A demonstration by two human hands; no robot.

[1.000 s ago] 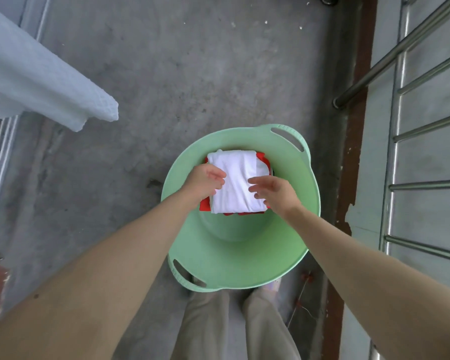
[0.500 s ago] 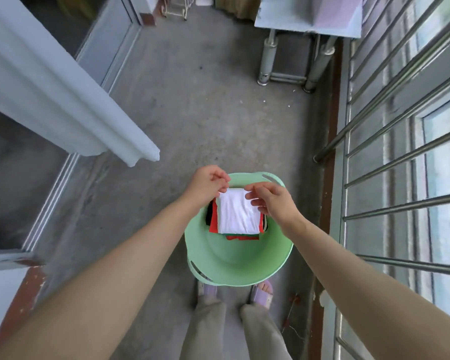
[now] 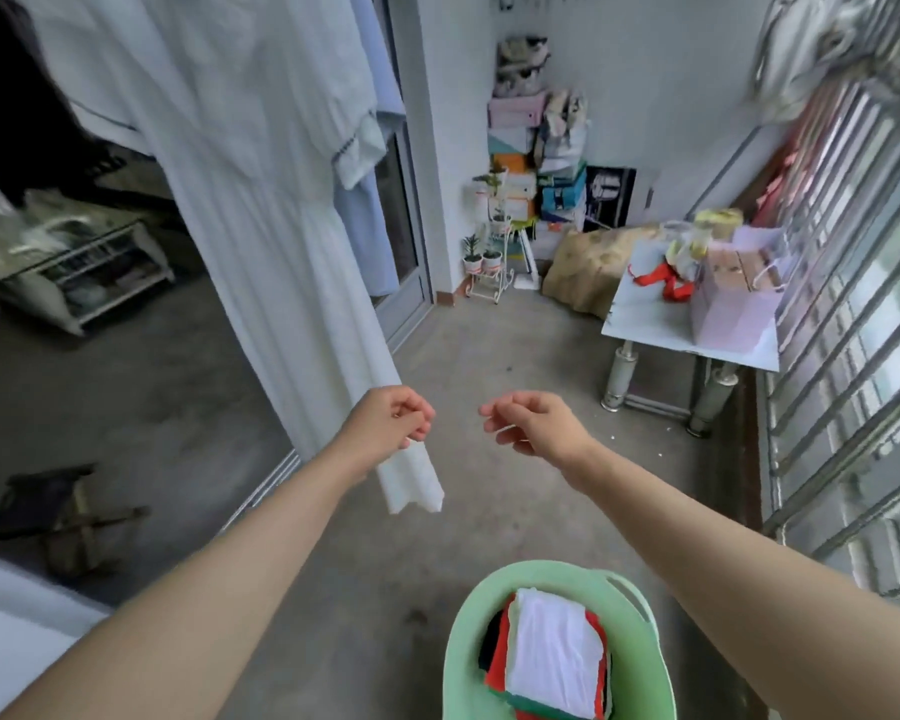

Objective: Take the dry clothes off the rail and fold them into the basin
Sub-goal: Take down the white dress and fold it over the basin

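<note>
Head view: both hands (image 3: 393,420) (image 3: 528,420) loosely curled, empty, well above basin (image 3: 468,626).

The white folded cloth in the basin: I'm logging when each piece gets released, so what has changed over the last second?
Both hands let go of the white folded cloth and rose out of the green basin. The left hand and right hand are now empty, loosely curled, raised ahead near the hanging white dress. The view tilted up. The cloth stays on top of the red garment in the basin.
</note>
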